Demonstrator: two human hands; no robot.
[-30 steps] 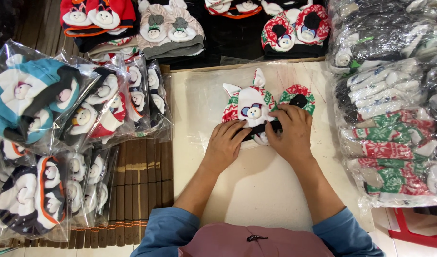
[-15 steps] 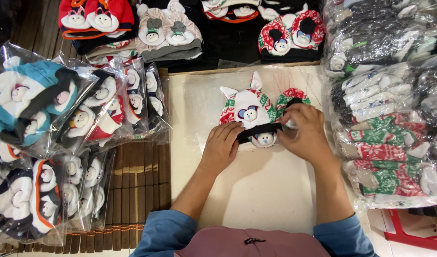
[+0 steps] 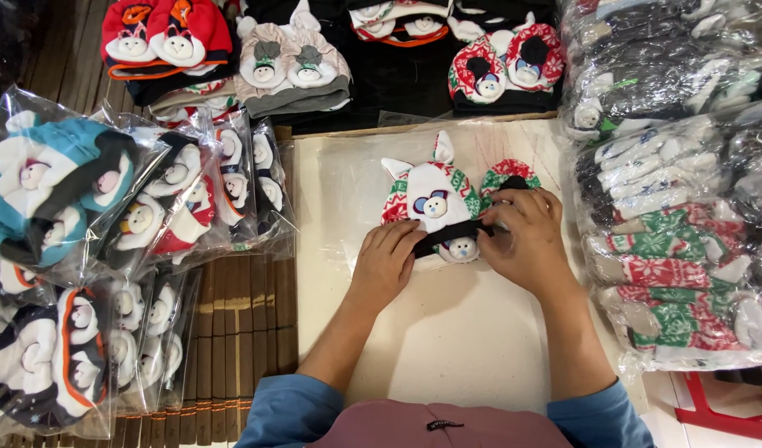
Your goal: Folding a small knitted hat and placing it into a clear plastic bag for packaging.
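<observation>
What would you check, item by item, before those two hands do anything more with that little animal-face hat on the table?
1. Both hands on the hat: ok. The left hand and right hand rest on the white animal-face hat.
2. Black band held by both: ok, fingers of each hand pinch its ends.
3. Hat flat on the clear plastic sheet: ok.
4. Hat clear of the bagged stacks: ok, the bagged hats and the bagged mittens lie apart.
5. Band straight: cannot tell, fingers cover its ends.
</observation>
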